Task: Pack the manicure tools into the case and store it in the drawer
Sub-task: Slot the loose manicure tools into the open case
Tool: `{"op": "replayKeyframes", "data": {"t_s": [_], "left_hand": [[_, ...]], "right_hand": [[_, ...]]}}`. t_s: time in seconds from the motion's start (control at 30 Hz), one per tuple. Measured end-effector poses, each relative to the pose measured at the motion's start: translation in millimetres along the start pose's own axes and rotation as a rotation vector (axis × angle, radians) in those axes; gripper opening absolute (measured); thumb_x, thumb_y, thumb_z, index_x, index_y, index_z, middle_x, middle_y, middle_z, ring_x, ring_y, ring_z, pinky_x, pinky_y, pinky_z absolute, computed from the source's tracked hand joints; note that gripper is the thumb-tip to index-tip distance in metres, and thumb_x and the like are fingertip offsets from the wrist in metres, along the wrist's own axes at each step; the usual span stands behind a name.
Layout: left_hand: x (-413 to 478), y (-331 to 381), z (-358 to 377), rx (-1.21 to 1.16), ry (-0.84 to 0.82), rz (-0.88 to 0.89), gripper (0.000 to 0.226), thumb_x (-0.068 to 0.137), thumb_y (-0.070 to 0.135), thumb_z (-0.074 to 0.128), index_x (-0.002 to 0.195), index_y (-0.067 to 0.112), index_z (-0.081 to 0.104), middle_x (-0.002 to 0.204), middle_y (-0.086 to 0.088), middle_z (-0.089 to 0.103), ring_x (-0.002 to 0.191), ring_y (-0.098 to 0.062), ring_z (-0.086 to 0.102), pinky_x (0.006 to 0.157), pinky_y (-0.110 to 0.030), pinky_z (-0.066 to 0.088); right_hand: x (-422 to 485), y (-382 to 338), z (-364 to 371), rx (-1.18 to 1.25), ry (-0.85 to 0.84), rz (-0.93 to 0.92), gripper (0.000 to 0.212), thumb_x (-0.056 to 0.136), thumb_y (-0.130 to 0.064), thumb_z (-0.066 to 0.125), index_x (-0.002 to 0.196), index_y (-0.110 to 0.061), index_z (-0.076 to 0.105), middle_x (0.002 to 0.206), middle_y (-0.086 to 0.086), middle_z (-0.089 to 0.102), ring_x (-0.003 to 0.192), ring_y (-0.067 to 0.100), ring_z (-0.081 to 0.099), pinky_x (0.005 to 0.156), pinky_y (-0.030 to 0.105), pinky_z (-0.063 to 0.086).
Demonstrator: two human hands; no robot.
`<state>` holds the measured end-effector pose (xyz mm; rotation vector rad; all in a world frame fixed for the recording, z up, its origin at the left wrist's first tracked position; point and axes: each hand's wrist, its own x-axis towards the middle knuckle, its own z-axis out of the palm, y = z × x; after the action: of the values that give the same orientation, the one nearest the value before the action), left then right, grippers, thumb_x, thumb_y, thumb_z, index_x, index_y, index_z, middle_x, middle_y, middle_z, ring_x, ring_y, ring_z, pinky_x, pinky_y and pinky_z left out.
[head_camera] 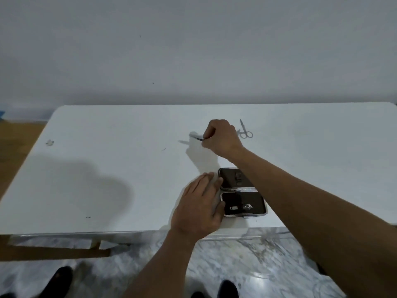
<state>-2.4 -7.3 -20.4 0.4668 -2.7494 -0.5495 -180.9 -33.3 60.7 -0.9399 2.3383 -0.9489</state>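
An open manicure case (255, 197) with a dark lining lies near the front edge of the white table (107, 164). A nail clipper (241, 207) sits in its near half. My left hand (200, 206) rests flat against the case's left side, fingers straight. Farther back, my right hand (222, 137) pinches a thin metal tool (196, 137) whose tip points left, just above the tabletop. Small silver scissors (245, 130) lie on the table right behind that hand.
A small pale scrap (49, 142) lies at the table's left side. A plain wall stands behind the table. Marble floor and my dark shoes (59, 280) show below the front edge. No drawer is in view.
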Motion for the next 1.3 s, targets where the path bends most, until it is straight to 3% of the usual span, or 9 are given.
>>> {"op": "replayKeyframes", "data": {"t_s": [0.17, 0.4, 0.47, 0.6, 0.77, 0.87, 0.97, 1.13, 1.3], "left_hand": [[-1, -2, 2, -0.046, 0.043, -0.013, 0.052, 0.087, 0.035, 0.052, 0.133, 0.010, 0.055, 0.138, -0.012, 0.054, 0.130, -0.025, 0.047, 0.109, -0.038, 0.037], [-1, -1, 1, -0.035, 0.000, -0.063, 0.056, 0.086, 0.039, 0.048, 0.136, 0.014, 0.052, 0.142, -0.010, 0.050, 0.134, -0.025, 0.042, 0.112, -0.037, 0.032], [-2, 0, 0, -0.038, -0.015, -0.074, 0.058, 0.086, 0.041, 0.047, 0.138, 0.015, 0.051, 0.144, -0.010, 0.049, 0.135, -0.024, 0.041, 0.112, -0.036, 0.029], [-3, 3, -1, -0.048, -0.008, -0.085, 0.057, 0.088, 0.040, 0.048, 0.139, 0.016, 0.050, 0.145, -0.008, 0.048, 0.136, -0.022, 0.039, 0.112, -0.032, 0.026], [-2, 3, 0, -0.046, -0.015, -0.095, 0.056, 0.089, 0.039, 0.050, 0.141, 0.019, 0.047, 0.147, -0.006, 0.045, 0.138, -0.020, 0.036, 0.112, -0.028, 0.022], [-4, 2, 4, -0.044, -0.013, -0.099, 0.057, 0.089, 0.040, 0.049, 0.142, 0.020, 0.046, 0.148, -0.006, 0.044, 0.139, -0.020, 0.035, 0.113, -0.032, 0.024], [-4, 0, 5, -0.037, -0.011, -0.098, 0.056, 0.090, 0.040, 0.049, 0.142, 0.021, 0.045, 0.149, -0.005, 0.043, 0.139, -0.020, 0.034, 0.113, -0.032, 0.025], [-3, -1, 7, -0.049, -0.003, -0.101, 0.056, 0.089, 0.039, 0.050, 0.142, 0.022, 0.046, 0.149, -0.004, 0.043, 0.139, -0.019, 0.034, 0.113, -0.032, 0.025], [-4, -2, 8, -0.052, -0.004, -0.102, 0.056, 0.090, 0.041, 0.050, 0.142, 0.023, 0.045, 0.149, -0.003, 0.043, 0.139, -0.019, 0.034, 0.113, -0.032, 0.026]], "right_hand": [[-55, 25, -33, 0.180, 0.007, 0.046, 0.031, 0.071, 0.002, 0.074, 0.097, -0.016, 0.073, 0.080, 0.001, 0.069, 0.071, 0.016, 0.065, 0.072, 0.029, 0.054], [-117, 57, -67, 0.337, 0.075, 0.241, 0.017, 0.074, 0.000, 0.078, 0.087, -0.011, 0.075, 0.075, 0.008, 0.069, 0.066, 0.018, 0.064, 0.076, 0.033, 0.059], [-130, 69, -71, 0.251, 0.073, 0.244, 0.017, 0.074, -0.004, 0.078, 0.089, -0.013, 0.076, 0.076, 0.004, 0.069, 0.068, 0.017, 0.063, 0.076, 0.033, 0.058], [-147, 85, -73, -0.082, 0.007, 0.154, 0.022, 0.077, -0.009, 0.076, 0.099, -0.014, 0.076, 0.080, -0.002, 0.064, 0.067, 0.008, 0.057, 0.062, 0.013, 0.041], [-156, 88, -64, -0.301, 0.013, 0.036, 0.020, 0.077, -0.006, 0.072, 0.096, -0.011, 0.074, 0.098, 0.009, 0.073, 0.095, 0.026, 0.065, 0.082, 0.031, 0.051], [-158, 89, -59, -0.398, 0.041, -0.009, 0.023, 0.080, -0.002, 0.063, 0.099, -0.009, 0.074, 0.100, 0.012, 0.073, 0.099, 0.032, 0.063, 0.084, 0.035, 0.051], [-156, 90, -56, -0.458, 0.036, -0.053, 0.027, 0.079, 0.003, 0.059, 0.099, -0.008, 0.075, 0.100, 0.013, 0.072, 0.098, 0.034, 0.062, 0.082, 0.035, 0.051], [-149, 90, -52, -0.448, 0.008, -0.064, 0.021, 0.081, -0.005, 0.067, 0.100, -0.013, 0.073, 0.103, 0.008, 0.072, 0.099, 0.028, 0.062, 0.075, 0.024, 0.037], [-143, 86, -43, -0.405, 0.002, -0.067, 0.018, 0.079, -0.013, 0.073, 0.097, -0.017, 0.073, 0.100, 0.009, 0.072, 0.094, 0.028, 0.065, 0.074, 0.025, 0.042]]}}
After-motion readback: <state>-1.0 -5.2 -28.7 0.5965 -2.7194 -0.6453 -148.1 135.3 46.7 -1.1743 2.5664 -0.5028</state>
